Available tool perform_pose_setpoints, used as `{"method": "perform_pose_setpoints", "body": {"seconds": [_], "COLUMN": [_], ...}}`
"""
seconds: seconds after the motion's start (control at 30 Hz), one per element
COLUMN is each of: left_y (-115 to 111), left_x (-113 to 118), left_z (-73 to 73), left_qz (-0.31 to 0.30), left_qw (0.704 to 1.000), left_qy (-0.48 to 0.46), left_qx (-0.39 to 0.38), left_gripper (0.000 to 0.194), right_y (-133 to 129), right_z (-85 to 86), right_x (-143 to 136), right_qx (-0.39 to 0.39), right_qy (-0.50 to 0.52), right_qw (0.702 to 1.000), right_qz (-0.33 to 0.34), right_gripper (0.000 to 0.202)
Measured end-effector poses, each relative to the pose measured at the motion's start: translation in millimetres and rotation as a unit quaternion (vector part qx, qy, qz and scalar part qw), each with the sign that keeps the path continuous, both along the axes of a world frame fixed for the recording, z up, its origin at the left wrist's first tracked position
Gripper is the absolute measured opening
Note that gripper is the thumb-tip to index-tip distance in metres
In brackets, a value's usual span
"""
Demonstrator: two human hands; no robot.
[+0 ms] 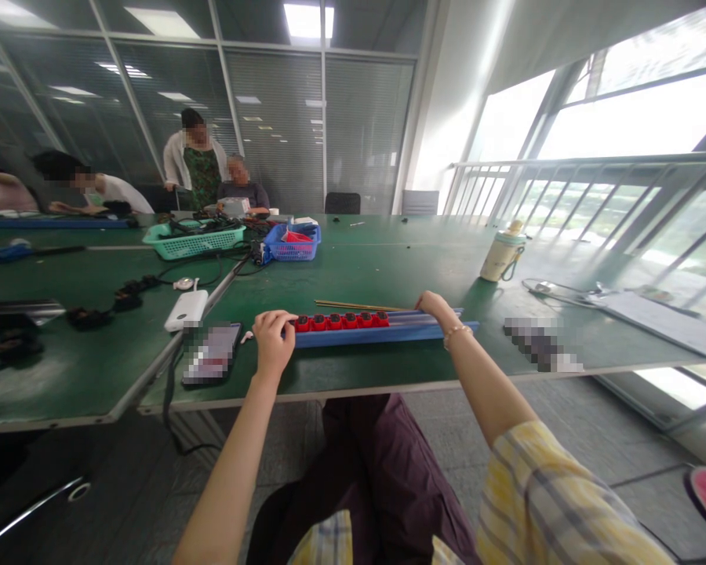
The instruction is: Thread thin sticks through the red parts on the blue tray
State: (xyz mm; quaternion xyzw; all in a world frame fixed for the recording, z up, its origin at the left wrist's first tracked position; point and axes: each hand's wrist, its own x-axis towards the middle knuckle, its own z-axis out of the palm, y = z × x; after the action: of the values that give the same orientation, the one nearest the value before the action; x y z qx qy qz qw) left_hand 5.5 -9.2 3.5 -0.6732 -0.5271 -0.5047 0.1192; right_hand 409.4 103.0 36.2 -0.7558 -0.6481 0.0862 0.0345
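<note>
A long blue tray (pixel 376 337), shaped like a channel, lies across the green table in front of me. Several red blocks with dark tops (pixel 335 322) stand in a row in its left and middle part. My left hand (pixel 275 339) is closed around the tray's left end, its fingertips close to the leftmost block. At the right part of the tray, my right hand (pixel 436 308) reaches over with curled fingers pointing down at the far side. Its fingertips are hidden, so what they pinch cannot be made out. Thin brass-coloured rods (pixel 358 305) lie just behind the tray.
Left of the tray are a phone (pixel 212 355), a white device (pixel 187 309) and cables. Green (pixel 195 245) and blue (pixel 292 248) baskets stand farther back. To the right are a bottle (pixel 499 257), a blurred dark item (pixel 533 343) and papers (pixel 671 318). Several people are across the tables.
</note>
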Motion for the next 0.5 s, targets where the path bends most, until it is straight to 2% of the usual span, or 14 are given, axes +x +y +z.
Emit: {"method": "perform_pose_setpoints", "body": {"seconds": [0.27, 0.5], "left_y": [0.0, 0.2], "left_x": [0.2, -0.3], "left_z": [0.0, 0.1], "left_qz": [0.001, 0.001], "left_qw": [1.0, 1.0], "left_qy": [0.002, 0.002], "left_qx": [0.004, 0.004], "left_gripper": [0.026, 0.026], "right_y": [2.1, 3.0], "right_z": [4.8, 4.2], "right_x": [-5.5, -5.0], "right_qx": [-0.024, -0.045], "right_qy": [-0.018, -0.006], "right_qw": [1.0, 0.999], "right_qz": [-0.004, 0.004], "right_gripper": [0.031, 0.026]}}
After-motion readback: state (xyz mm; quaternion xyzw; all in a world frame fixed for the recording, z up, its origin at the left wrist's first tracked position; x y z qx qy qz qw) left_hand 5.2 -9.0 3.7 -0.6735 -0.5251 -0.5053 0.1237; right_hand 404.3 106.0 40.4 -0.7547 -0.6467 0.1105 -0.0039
